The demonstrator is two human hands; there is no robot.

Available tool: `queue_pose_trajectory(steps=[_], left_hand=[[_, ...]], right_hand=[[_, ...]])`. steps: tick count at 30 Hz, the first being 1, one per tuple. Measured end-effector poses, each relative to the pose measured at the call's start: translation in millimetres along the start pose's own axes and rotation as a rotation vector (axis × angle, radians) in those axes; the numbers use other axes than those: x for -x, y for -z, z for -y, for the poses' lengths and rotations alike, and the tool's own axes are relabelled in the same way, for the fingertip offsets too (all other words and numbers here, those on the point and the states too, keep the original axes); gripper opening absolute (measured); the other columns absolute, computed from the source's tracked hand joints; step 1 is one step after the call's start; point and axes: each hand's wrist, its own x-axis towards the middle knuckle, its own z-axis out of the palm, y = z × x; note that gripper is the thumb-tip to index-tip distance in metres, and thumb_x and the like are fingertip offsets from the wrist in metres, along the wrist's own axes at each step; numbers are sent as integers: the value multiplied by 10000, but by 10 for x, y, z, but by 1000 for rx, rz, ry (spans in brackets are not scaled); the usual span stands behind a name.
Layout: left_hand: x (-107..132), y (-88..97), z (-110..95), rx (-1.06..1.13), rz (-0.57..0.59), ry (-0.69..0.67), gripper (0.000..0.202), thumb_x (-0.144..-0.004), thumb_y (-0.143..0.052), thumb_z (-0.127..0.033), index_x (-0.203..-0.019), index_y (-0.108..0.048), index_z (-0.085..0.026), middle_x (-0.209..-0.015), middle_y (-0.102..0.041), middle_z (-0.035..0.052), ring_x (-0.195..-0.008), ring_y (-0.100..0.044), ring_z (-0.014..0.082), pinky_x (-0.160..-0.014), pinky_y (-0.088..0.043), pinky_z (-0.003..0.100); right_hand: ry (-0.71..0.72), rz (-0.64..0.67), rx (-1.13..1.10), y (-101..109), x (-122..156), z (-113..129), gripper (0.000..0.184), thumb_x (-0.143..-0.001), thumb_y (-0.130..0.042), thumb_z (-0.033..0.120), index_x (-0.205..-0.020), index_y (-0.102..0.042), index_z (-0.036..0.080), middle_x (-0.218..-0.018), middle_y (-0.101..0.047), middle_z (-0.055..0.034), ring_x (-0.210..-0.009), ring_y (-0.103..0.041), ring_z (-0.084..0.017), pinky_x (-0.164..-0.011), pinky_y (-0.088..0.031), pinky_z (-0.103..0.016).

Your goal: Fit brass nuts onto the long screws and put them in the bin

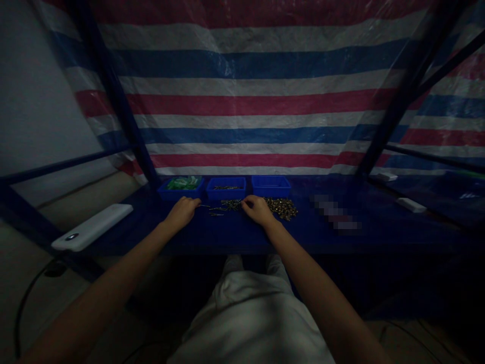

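Note:
Both my hands rest on a dark blue table. My left hand is curled, its fingers pinched near a few thin metal pins lying loose on the table. My right hand is also curled, fingertips at a small heap of dark pins, with a pile of brass-coloured small parts just to its right. What either hand holds is too small and dim to make out.
Three blue trays stand in a row behind the hands: the left tray with green pieces, the middle tray with pins, the right tray. A white flat device lies at the left. A striped tarp and dark frame posts close the back.

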Motion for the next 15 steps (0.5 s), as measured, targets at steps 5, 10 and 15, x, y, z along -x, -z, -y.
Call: queue_pose_trajectory(steps=[5,10,15], left_hand=[[-19,44,-33,-52,-38,87,240,-764,-384,-97,-787,-619,-142,-748,-659,136,-743,-605,246,-726,-393,347],[-135,31,-109,574,-178,406,108,-750,-506,-209,-721,-598,-162,-730,-682,70,-653,-602,167,-616,-413,259],[-201,49,-304,1259,-123,740,111,-693,-607,-227,-692,-593,-117,-708,-679,69,-523,-553,98,-462,-339,192]], right_hand=[[-1,-14,4,1,-2,12,155,-804,-504,217,-726,-623,156,-729,-641,-50,-673,-574,-143,-642,-393,-233],[-5,-8,0,18,1,35,152,-803,-502,209,-733,-626,155,-722,-640,-44,-662,-569,-134,-637,-391,-227],[-19,-6,2,32,4,40,151,-803,-505,213,-729,-625,158,-726,-639,-40,-667,-568,-131,-644,-391,-226]])
